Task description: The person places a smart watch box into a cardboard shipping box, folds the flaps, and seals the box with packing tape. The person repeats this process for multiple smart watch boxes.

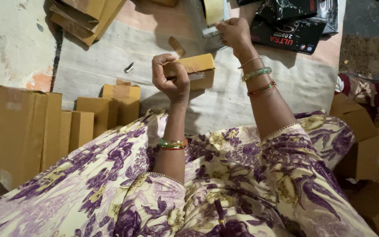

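Your left hand (170, 77) pinches only one end of the small brown carton (194, 66) while your right hand (232, 33) grips the tape dispenser (209, 22), so a hard tug could twist the carton loose.

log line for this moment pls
left hand: grips small brown box | right hand: at tape roll | stacked boxes: left

**What I can't make out from the head cam**

From my end, the left hand (170, 78) covers one end of the small brown box (194, 66), so I can't see that end. The right hand (233, 33) hides whatever its fingers (221, 31) pinch. The tape roll (213, 9) and black packages (294, 22) are cut off at the top edge. The little dark scrap (129, 67) is too small to tell.
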